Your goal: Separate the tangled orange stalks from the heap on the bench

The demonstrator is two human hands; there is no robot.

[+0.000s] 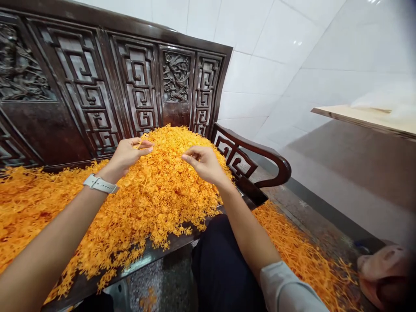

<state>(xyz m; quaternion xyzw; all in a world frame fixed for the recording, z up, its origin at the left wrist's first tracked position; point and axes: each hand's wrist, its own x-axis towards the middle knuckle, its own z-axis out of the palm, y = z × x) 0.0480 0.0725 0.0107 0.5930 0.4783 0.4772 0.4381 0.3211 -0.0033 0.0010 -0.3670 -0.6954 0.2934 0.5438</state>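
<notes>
Fingers of the left hand [126, 155] and right hand [207, 164] are poised, in the head view, over a heap of spidery orange pieces [169, 190]; its crest lies at two o'clock from the left fingertips and near twelve from the right, neither hand clearly nearer. The heap's long axis runs toward eight o'clock along the dark tabletop [178, 243]. The left fingers loosely grasp a thin orange strand [141, 141]; the right thumb and index nearly meet, though I cannot tell whether they pinch anything.
</notes>
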